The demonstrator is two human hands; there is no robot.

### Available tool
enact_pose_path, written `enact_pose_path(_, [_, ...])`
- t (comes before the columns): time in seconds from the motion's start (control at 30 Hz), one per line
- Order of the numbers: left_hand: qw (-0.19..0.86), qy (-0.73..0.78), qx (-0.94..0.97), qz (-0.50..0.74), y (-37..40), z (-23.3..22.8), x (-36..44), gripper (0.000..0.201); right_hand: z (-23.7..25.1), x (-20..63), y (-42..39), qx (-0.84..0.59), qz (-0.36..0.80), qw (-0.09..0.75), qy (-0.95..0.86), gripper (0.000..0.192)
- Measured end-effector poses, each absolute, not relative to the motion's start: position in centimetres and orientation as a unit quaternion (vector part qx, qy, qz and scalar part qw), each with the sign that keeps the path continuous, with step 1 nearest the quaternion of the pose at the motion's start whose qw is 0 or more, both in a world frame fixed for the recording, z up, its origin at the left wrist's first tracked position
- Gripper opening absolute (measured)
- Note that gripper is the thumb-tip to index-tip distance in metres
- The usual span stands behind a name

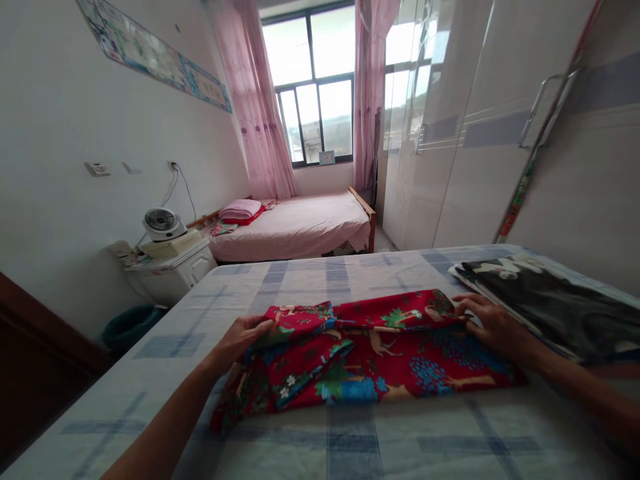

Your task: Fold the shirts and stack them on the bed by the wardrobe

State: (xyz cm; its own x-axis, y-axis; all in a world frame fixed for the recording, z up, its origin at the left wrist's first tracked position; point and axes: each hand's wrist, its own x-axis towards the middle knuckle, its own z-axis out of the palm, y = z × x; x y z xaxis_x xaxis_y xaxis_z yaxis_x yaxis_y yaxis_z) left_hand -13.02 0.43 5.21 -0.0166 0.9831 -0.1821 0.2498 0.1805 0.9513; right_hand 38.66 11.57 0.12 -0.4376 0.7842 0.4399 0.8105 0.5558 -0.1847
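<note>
A red garment (380,353) printed with trees, leaves and deer lies partly folded across the bed in front of me. My left hand (246,339) grips its far left corner, thumb and fingers closed on the fabric. At the far right corner, my right hand (480,320) pinches the cloth's edge. The garment's near left part slants down toward me in loose folds. Just right of my right hand rests a pile of dark folded clothes (555,303), with a white print on top.
A blue-and-white checked sheet (175,360) covers the bed. Beyond stands a second bed with a pink sheet (300,230). To the left are a white nightstand (185,267) carrying a small fan (163,223) and a dark green bin (131,323). A glossy wardrobe (465,153) lines the right.
</note>
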Motion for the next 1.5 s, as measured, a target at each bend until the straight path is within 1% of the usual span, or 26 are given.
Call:
enact_pose_path(0.1, [0.455, 0.584, 0.503, 0.447, 0.6, 5.3, -12.7, 0.037, 0.6, 38.7, 11.1, -0.490, -0.054, 0.274, -0.826, 0.013])
enact_pose_path(0.27, [0.508, 0.586, 0.482, 0.407, -0.1, 5.5, -11.8, 0.042, 0.0, 38.9, 10.5, -0.514, -0.050, 0.213, -0.830, 0.014])
enact_pose_path(0.43, [0.510, 0.583, 0.449, 0.445, -0.5, 4.8, -11.7, 0.037, -0.2, 38.4, 10.4, -0.534, -0.075, 0.222, -0.812, 0.018])
enact_pose_path(0.6, [0.463, 0.669, 0.418, 0.403, -1.2, 4.2, -12.0, 0.040, -0.2, 38.0, 10.5, -0.560, -0.064, 0.189, -0.804, 0.020])
enact_pose_path(0.67, [0.443, 0.681, 0.429, 0.395, -1.6, 4.0, -12.0, 0.042, -0.3, 38.1, 10.4, -0.571, -0.061, 0.179, -0.799, 0.021])
enact_pose_path(0.77, [0.413, 0.695, 0.458, 0.370, -2.2, 3.9, -11.9, 0.053, 0.1, 38.0, 10.0, -0.579, -0.084, 0.182, -0.790, 0.028])
enact_pose_path(0.83, [0.374, 0.724, 0.477, 0.329, -2.6, 4.1, -12.1, 0.063, 0.9, 37.5, 9.6, -0.570, -0.110, 0.198, -0.790, 0.033])
enact_pose_path(0.87, [0.337, 0.742, 0.490, 0.308, -2.8, 4.2, -12.2, 0.065, 1.3, 37.1, 9.3, -0.561, -0.121, 0.208, -0.792, 0.036])
enact_pose_path(0.9, [0.285, 0.763, 0.504, 0.288, -3.1, 4.4, -12.4, 0.064, 1.9, 36.4, 8.9, -0.551, -0.127, 0.216, -0.796, 0.038])
enact_pose_path(1.0, [0.082, 0.816, 0.523, 0.233, -3.9, 4.7, -13.1, 0.051, 3.5, 33.3, 7.5, -0.513, -0.112, 0.235, -0.818, 0.041])
enact_pose_path(1.03, [0.035, 0.823, 0.523, 0.217, -4.1, 4.7, -13.4, 0.049, 4.0, 32.0, 7.0, -0.498, -0.097, 0.242, -0.827, 0.041])
enact_pose_path(1.07, [0.012, 0.828, 0.523, 0.202, -4.4, 4.6, -13.7, 0.048, 4.4, 30.5, 6.4, -0.481, -0.080, 0.247, -0.837, 0.041])
enact_pose_path(1.1, [0.009, 0.829, 0.526, 0.192, -4.5, 4.4, -13.9, 0.049, 4.7, 28.9, 5.9, -0.464, -0.063, 0.252, -0.847, 0.042])
enact_pose_path(1.2, [0.050, 0.814, 0.548, 0.187, -4.7, 3.6, -14.4, 0.048, 5.3, 23.9, 4.4, -0.406, -0.019, 0.252, -0.878, 0.045])
enact_pose_path(1.37, [0.118, 0.800, 0.529, 0.257, -4.1, 3.2, -14.7, 0.046, 4.6, 16.3, 3.0, -0.347, 0.027, 0.249, -0.904, 0.048])
enact_pose_path(1.43, [0.178, 0.804, 0.491, 0.284, -4.0, 3.5, -14.7, 0.047, 3.5, 14.4, 2.8, -0.346, 0.045, 0.233, -0.908, 0.051])
enact_pose_path(1.5, [0.290, 0.785, 0.448, 0.316, -4.1, 4.0, -14.5, 0.051, 2.1, 13.2, 2.6, -0.348, 0.070, 0.197, -0.914, 0.053])
